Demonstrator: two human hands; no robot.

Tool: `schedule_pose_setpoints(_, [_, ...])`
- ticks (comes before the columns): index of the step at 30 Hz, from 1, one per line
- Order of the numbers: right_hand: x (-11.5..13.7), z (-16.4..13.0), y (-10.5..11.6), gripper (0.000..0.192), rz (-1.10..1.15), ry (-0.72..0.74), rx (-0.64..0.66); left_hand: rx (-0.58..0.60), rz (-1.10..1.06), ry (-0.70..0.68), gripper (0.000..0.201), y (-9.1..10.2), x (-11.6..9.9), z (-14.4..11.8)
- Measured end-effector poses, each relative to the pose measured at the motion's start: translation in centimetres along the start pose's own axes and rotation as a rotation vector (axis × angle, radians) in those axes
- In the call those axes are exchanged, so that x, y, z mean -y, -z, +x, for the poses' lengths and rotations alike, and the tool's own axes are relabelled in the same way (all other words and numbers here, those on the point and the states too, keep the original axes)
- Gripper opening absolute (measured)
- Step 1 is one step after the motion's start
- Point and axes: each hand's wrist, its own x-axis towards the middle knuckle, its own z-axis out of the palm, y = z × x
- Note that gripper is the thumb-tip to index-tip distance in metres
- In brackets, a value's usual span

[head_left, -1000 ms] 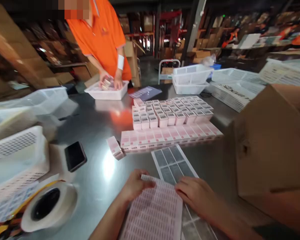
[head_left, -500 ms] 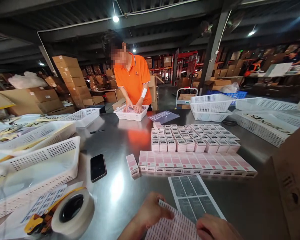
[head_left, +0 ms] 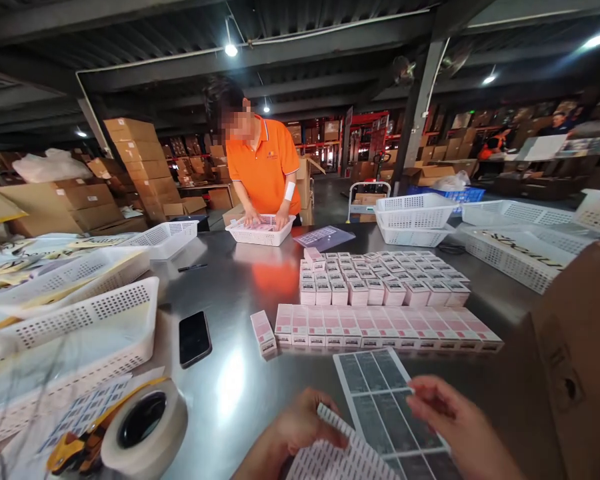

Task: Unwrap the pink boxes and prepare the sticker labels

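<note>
Two hands show only in part at the bottom edge of the view, with the wrists cut off. The left hand is closed on the upper corner of a pink label sheet, thumb on top, and most of this sheet runs out of the picture. The right hand is lifted a little over a grey label sheet that lies flat on the steel table; its fingers are curled and pinched together, but whether a small label sits between them I cannot tell. The print on both sheets is too fine to read. Beyond the grey sheet lies a row of flat pink boxes, behind it a block of upright small boxes, and one single box lies alone at the left end. Their labels look like barcodes, not readable. A black phone lies face up near a tape dispenser, which is partly cut off. A cardboard box hides the right side. Across the table, a person in an orange shirt has both hands in a white basket; a long basket at the right carries dark writing, unreadable.
</note>
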Motion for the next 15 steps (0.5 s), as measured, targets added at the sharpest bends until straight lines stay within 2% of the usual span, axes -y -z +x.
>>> schedule_pose_setpoints(5, [-0.6, 2.1, -0.8, 0.05, 0.177, -0.093, 0.001, 0.179, 0.004, -0.011, 0.045, -0.6, -0.1, -0.5])
schedule_pose_setpoints(9, [-0.5, 3.0, -2.2, 0.052, 0.238, -0.121, 0.016, 0.206, 0.041, -0.022, 0.043, -0.8, -0.4, -0.2])
schedule_pose_setpoints(12, [-0.3, 3.6, -3.0, 0.051, 0.298, -0.096, 0.022, 0.229, 0.089, -0.003, 0.036, -1.0, -0.4, -0.5])
schedule_pose_setpoints(15, [-1.1, 4.4, -3.4, 0.053, 0.293, -0.14, 0.011, 0.268, 0.115, 0.009, 0.027, -0.9, -0.2, -0.6])
